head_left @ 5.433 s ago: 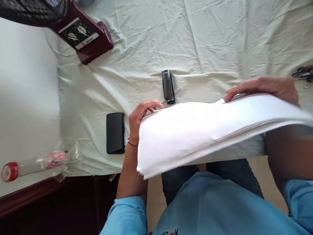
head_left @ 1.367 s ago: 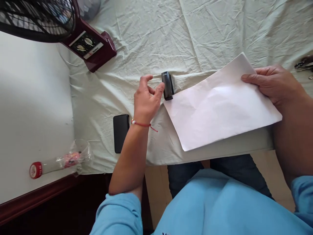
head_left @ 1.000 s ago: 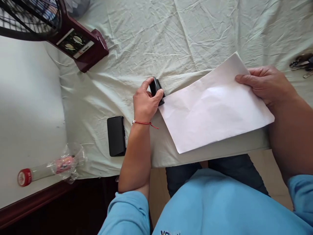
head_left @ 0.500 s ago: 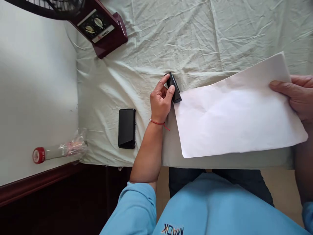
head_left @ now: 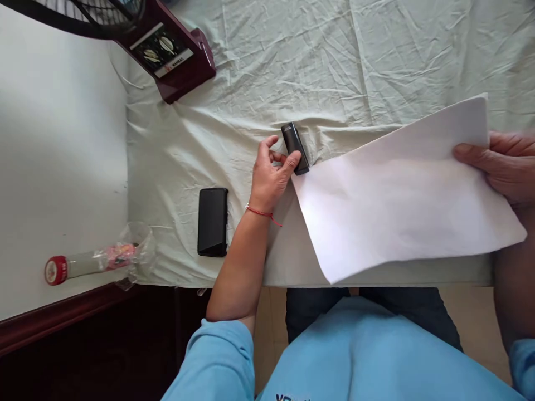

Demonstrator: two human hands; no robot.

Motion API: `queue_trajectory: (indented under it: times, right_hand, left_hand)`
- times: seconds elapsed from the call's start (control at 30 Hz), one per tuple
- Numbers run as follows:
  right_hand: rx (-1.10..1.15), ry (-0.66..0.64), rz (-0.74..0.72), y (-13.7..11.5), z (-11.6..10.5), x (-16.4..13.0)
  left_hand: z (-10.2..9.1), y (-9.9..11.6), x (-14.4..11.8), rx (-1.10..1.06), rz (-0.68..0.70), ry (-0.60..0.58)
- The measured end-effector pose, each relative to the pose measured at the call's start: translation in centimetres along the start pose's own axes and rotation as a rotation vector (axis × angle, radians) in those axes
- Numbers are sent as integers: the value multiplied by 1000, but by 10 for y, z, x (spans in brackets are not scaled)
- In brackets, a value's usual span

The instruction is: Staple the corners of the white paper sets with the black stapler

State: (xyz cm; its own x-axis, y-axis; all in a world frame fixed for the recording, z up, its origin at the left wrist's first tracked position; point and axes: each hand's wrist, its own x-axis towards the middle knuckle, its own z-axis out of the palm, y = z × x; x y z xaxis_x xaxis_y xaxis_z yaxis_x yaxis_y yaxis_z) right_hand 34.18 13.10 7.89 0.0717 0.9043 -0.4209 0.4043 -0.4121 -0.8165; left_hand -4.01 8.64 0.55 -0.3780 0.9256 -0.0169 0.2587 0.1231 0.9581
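A small black stapler (head_left: 294, 146) stands at the upper left corner of a stack of white paper (head_left: 401, 195). My left hand (head_left: 270, 172) grips the stapler from its left side, thumb on its near end. The index finger is bent and raised off the stapler's far end; the other fingers curl beside it, partly hidden. At the right, my right hand (head_left: 507, 164) holds the paper's right edge, thumb on top and fingers out of sight underneath. The sheets slant upward to the right, and their lower left corner hangs near the table's front edge.
A black phone (head_left: 213, 222) lies left of my forearm on the pale green cloth (head_left: 167, 167). A dark red fan base (head_left: 184, 61) stands at the back left. Beside the white wall, a red-capped clear tube (head_left: 83, 264) lies in plastic wrap.
My left index finger has lifted off the stapler's far end. The paper's lower left corner has dropped toward me, and my right hand has shifted slightly left.
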Motion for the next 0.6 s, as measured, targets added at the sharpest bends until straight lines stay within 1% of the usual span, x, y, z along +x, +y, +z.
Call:
queue_trajectory:
  times: [0.07,0.13,0.2,0.3,0.37,0.43,0.47,0.53,0.6]
  right_hand:
    - [26,2,-25,1,-1,-5]
    - [112,-24,-76,2,2,-8]
    - [207,-54,-134,4,8,-6]
    - [290,-47,-210,10,18,4]
    - [312,-36,-263,14,23,11]
    - [332,-37,-318,17,26,16]
    - [343,-38,-337,18,27,18]
    - [366,-33,-351,19,27,21]
    - [388,-24,-342,20,27,23]
  left_hand:
    - [-5,4,-4,-53,-41,38]
    - [-10,12,-12,-108,-86,62]
    - [-16,23,-24,-147,-125,74]
    - [-20,33,-47,-224,-141,79]
    - [-20,33,-64,-276,-156,18]
    - [-18,28,-78,-300,-167,-82]
    - [-17,24,-83,-302,-141,-103]
    - [-14,19,-88,-281,-66,-127]
    - [-12,15,-88,-226,-36,-106]
